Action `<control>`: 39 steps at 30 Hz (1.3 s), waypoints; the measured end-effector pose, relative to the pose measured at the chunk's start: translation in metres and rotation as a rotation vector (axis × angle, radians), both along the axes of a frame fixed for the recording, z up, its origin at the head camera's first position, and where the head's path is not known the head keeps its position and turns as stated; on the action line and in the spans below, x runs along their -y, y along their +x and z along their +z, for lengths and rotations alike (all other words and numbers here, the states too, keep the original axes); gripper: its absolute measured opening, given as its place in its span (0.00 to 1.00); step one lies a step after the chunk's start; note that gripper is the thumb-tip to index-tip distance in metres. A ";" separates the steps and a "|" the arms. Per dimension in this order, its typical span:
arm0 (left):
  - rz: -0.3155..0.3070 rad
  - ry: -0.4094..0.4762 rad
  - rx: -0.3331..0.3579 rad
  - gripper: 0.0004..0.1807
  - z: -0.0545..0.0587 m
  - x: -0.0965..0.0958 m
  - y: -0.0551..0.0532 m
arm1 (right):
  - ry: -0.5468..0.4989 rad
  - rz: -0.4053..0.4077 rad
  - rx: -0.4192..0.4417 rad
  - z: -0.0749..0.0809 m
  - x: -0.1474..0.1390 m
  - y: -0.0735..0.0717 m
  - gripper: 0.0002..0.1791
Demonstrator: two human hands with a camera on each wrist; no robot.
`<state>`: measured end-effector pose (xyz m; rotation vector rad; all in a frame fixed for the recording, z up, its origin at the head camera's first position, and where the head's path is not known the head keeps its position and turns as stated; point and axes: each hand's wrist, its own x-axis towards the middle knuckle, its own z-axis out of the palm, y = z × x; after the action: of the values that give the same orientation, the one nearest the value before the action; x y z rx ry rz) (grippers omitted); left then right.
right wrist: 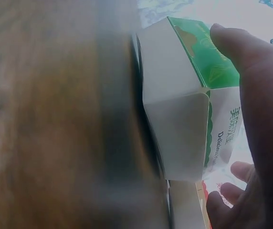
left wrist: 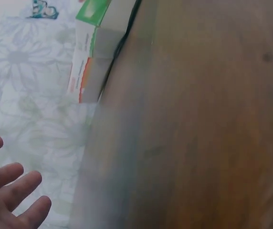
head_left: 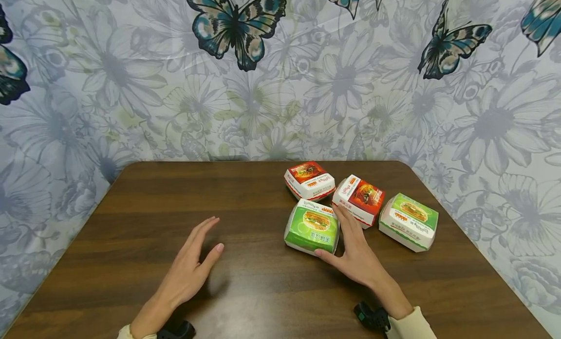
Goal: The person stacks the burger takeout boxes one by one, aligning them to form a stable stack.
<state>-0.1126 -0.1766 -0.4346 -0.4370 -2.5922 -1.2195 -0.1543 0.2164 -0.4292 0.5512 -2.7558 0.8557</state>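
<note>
Four-sided card burger boxes stand grouped on the wooden table. My right hand [head_left: 357,256] is at the nearest green burger box [head_left: 312,227], its thumb by the front corner and its fingers stretched along the right side. In the right wrist view the thumb [right wrist: 241,45] lies over the green top, while the other fingers sit beside the box, loosely bent; firm contact cannot be made out. My left hand [head_left: 186,271] hovers over the table to the left, fingers extended and thumb apart, holding nothing.
A red burger box [head_left: 308,180] stands behind the near green one, and another red burger box [head_left: 358,198] sits right of it. A second green burger box [head_left: 408,222] is farthest right. The brown table [head_left: 197,188] meets a butterfly-patterned backdrop [head_left: 280,100] at its back edge.
</note>
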 end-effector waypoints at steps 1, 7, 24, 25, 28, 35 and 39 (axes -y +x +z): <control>-0.010 0.022 0.008 0.31 -0.001 -0.001 0.000 | 0.000 0.001 0.003 -0.001 0.000 0.000 0.62; -0.051 0.104 0.054 0.29 -0.003 -0.004 0.000 | -0.006 0.006 0.010 -0.002 0.000 0.000 0.63; -0.055 0.120 0.101 0.29 -0.006 -0.013 0.004 | -0.019 0.026 0.051 -0.005 -0.002 -0.003 0.63; -0.056 0.123 0.102 0.29 -0.007 -0.013 0.004 | -0.020 0.026 0.052 -0.005 -0.002 -0.003 0.63; -0.060 0.127 0.099 0.29 -0.008 -0.014 0.003 | -0.020 0.030 0.055 -0.006 -0.002 -0.003 0.63; -0.095 0.143 0.104 0.29 -0.012 -0.016 0.002 | -0.032 0.037 0.078 -0.006 -0.002 -0.004 0.62; -0.098 0.150 0.122 0.29 -0.012 -0.017 0.002 | -0.046 0.044 0.088 -0.006 -0.002 -0.005 0.62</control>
<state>-0.1102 -0.1596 -0.4469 -0.4776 -2.5819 -1.5055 -0.1589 0.2184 -0.4349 0.5816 -2.8043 0.9739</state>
